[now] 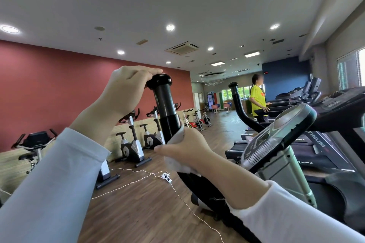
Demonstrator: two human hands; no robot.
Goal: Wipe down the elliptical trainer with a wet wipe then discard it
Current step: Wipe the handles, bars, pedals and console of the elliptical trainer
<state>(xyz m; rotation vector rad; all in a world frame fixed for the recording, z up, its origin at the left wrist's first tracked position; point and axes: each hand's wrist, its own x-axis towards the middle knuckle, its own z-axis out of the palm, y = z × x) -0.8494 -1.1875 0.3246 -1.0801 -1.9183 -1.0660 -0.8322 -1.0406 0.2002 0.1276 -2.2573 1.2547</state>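
Wiping the handlebar (165, 102)
Your left hand (128, 87) curls its grip over the cap (160, 80); your right hand (187, 147) clamps the wet wipe (174, 141) round it. Next, likely slide downward.

1. The wet wipe (177, 165) shows only as white edges; most of it lies hidden under the right hand (185, 144), which grips it round the handlebar (166, 104).
2. The left hand (126, 89) holds the knob (161, 81) and covers its near side.
3. Below the wipe, the handlebar passes behind the right forearm, and the bottom edge cuts off the elliptical trainer (197, 187).
4. The markings on the console (276, 136) are too small to read.
5. The console hides the start of the lettering on the treadmill (339, 122).
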